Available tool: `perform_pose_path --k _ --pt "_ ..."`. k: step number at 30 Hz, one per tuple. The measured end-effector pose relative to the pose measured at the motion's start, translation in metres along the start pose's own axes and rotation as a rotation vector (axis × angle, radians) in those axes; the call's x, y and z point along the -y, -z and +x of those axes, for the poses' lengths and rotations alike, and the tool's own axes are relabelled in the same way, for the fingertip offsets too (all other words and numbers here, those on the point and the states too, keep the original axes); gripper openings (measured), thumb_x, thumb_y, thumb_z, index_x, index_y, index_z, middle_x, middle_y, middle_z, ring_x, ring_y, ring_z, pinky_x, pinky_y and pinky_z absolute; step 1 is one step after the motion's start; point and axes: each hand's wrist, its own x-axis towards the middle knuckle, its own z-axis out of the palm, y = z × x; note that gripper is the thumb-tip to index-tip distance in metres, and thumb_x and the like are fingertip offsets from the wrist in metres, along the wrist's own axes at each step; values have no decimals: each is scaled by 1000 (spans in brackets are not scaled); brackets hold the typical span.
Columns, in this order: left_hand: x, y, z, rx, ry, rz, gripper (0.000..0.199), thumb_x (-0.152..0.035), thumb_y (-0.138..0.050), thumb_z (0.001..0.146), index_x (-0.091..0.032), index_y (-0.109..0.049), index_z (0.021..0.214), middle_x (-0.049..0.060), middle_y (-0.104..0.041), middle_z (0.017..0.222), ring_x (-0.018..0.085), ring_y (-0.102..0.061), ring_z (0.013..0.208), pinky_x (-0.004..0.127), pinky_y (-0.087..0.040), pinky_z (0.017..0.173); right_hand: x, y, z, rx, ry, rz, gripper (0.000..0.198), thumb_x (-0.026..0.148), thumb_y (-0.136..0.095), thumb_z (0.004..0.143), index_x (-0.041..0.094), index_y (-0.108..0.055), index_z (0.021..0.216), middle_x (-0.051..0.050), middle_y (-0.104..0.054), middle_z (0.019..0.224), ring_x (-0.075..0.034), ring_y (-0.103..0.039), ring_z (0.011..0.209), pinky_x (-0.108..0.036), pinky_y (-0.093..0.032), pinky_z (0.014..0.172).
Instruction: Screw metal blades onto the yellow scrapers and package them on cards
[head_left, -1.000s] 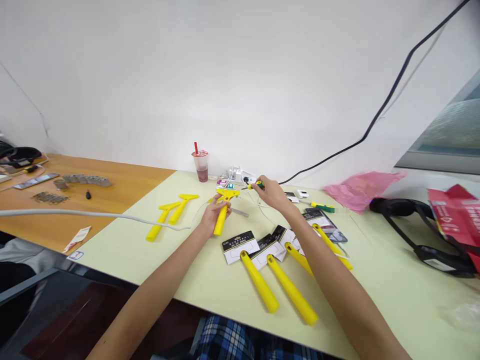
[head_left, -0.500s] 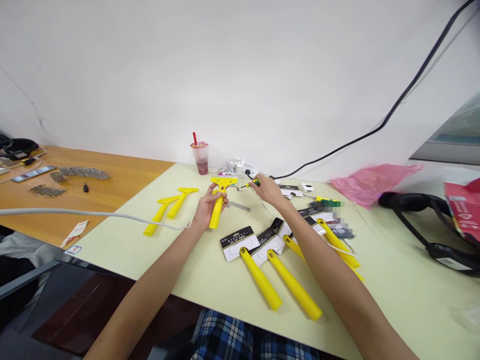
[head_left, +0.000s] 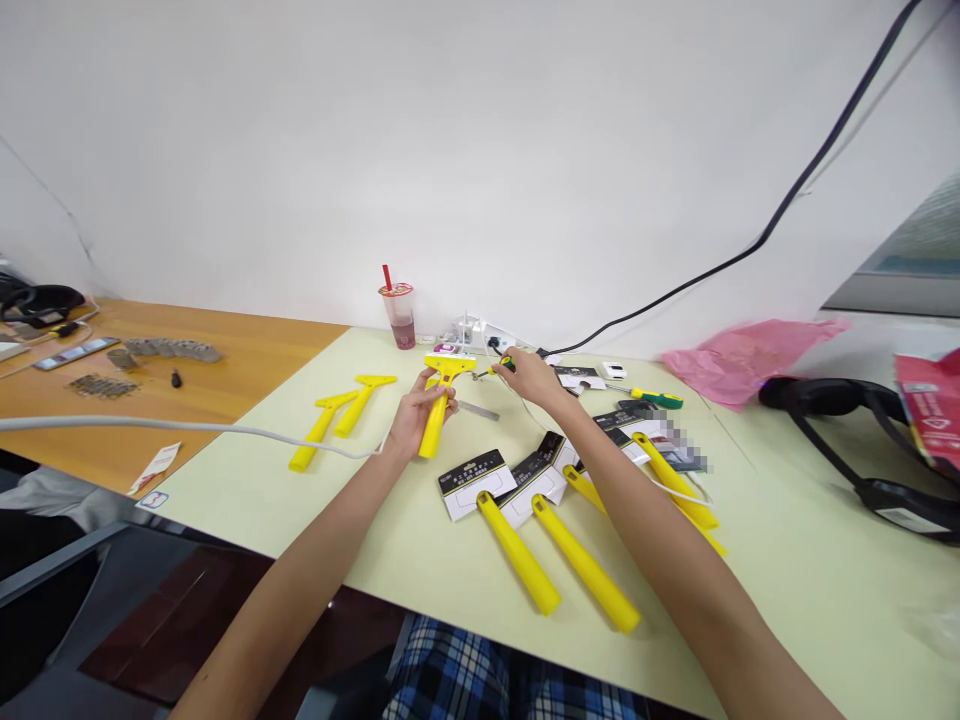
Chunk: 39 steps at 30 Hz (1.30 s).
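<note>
My left hand (head_left: 409,420) is closed around the handle of a yellow scraper (head_left: 433,428), held with its wide head up above the table. Pinched in my right hand (head_left: 534,380) is a screwdriver (head_left: 508,364) with a green and yellow handle. Its tip points left toward the scraper's head; whether they touch I cannot tell. Under the hands lies a flat metal blade (head_left: 478,411). Two more yellow scrapers, one nearer (head_left: 321,437) and one farther (head_left: 361,408), rest left of my left hand. Several yellow scrapers (head_left: 521,560) with black and white cards (head_left: 476,485) lie by my right forearm.
A drink cup (head_left: 400,318) with a red straw stands by the wall, beside a white power strip (head_left: 484,335). A second screwdriver (head_left: 658,399), a pink plastic bag (head_left: 739,360) and a black headset (head_left: 862,480) lie to the right. A white cable (head_left: 225,428) crosses over my left wrist.
My right hand and the screwdriver have shifted very slightly left, toward the scraper's head. Both hands keep their grips, and the things on the table lie as before.
</note>
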Motion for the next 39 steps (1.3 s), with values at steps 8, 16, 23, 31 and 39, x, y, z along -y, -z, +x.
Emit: perform_pose_path --k 8,16,23,31,39 --pt "0 -2 0 -22 8 5 59 -3 -84 71 -27 -60 118 1 -70 104 12 -69 82 26 -55 80 -1 5 0 -9 17 -1 35 49 -56 111 20 -68 126 -16 -80 119 -29 -73 109 -30 -43 75" --pt "3 2 1 -5 2 25 58 -2 -83 72 -27 -61 120 1 -70 108 12 -71 85 26 -55 79 5 49 -12 -74 87 60 31 50 -57 109 22 -71 113 -12 -80 105 -25 -69 90 -30 -39 70" --pt "3 -2 -2 -4 3 17 59 -3 -84 72 -27 -61 120 2 -70 110 12 -70 85 26 -55 78 8 92 -36 -128 146 111 28 46 -58 108 22 -72 113 -11 -79 109 -25 -67 91 -34 -42 76" --pt "1 -7 -7 47 40 -17 60 0 -81 68 -28 -64 118 2 -68 112 11 -67 81 29 -54 81 10 127 -67 -177 185 159 35 53 -57 109 21 -72 114 -11 -78 109 -24 -67 89 -35 -44 75" --pt "0 -9 -9 76 38 5 64 1 -80 69 -31 -66 123 3 -68 117 11 -64 78 29 -53 79 18 143 -89 -213 263 220 31 51 -60 108 23 -72 112 -8 -76 96 -22 -65 83 -32 -40 72"
